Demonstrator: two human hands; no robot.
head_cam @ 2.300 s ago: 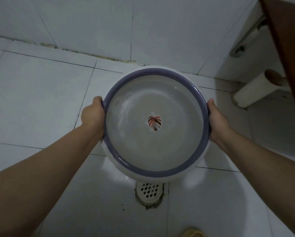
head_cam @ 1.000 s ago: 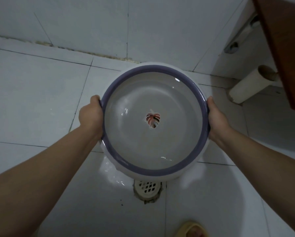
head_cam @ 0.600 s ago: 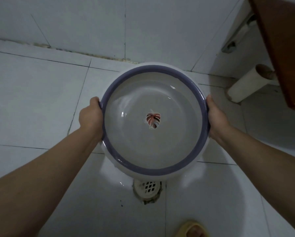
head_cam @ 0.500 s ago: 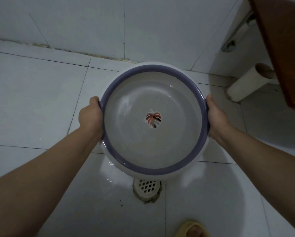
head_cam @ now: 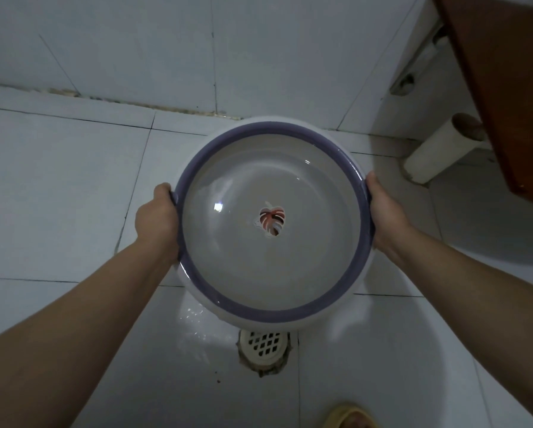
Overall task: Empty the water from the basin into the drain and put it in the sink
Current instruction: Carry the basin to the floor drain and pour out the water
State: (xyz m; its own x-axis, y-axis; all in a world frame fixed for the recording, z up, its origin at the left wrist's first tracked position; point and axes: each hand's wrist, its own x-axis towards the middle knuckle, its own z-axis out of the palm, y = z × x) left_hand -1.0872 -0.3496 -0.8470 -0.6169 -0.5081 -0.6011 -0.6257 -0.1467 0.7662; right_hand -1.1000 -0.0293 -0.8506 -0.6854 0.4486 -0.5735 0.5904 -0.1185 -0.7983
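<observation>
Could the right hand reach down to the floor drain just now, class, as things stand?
Probably not. The right hand grips one side of the water-filled basin, the left hand the other, and the basin hangs partly over the drain. Letting go would likely tip it.

White floor tiles (head_cam: 58, 196) fill most of the view, meeting a tiled wall (head_cam: 135, 41) along a grimy joint at twelve o'clock. A brown wooden panel (head_cam: 506, 88) hangs at two o'clock, above a white pipe (head_cam: 438, 156). A yellow slipper (head_cam: 348, 417) shows at five o'clock.
</observation>
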